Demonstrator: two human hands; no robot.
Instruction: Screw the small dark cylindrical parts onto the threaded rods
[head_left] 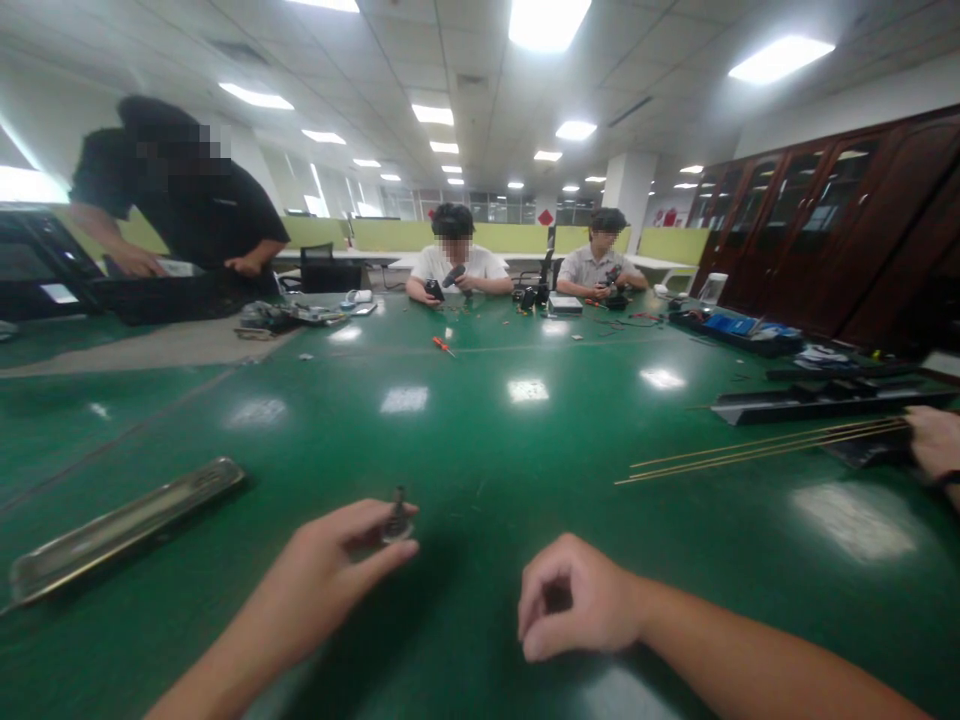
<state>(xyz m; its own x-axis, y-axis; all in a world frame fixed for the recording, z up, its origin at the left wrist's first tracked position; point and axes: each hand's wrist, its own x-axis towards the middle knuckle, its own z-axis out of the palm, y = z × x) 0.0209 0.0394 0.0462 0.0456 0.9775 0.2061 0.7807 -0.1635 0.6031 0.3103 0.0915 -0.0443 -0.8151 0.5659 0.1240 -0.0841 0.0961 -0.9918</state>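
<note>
My left hand [341,560] pinches a small dark part [397,522] between thumb and fingers, just above the green tabletop. A thin stem points up from its rounder, paler base; its exact kind is too blurred to tell. To the right, my right hand [574,603] is curled, the thumb close to the bent fingers. Any object inside that curl is hidden in shadow. A long, shallow metal tray [135,525] lies on the table to the left of my left hand.
Thin brass-coloured rods [750,453] extend from another person's hand [934,440] at right, near black channel pieces [810,400]. An orange screwdriver [442,346] lies farther back on the green table [480,440]. Two people work across the table; another leans over at left.
</note>
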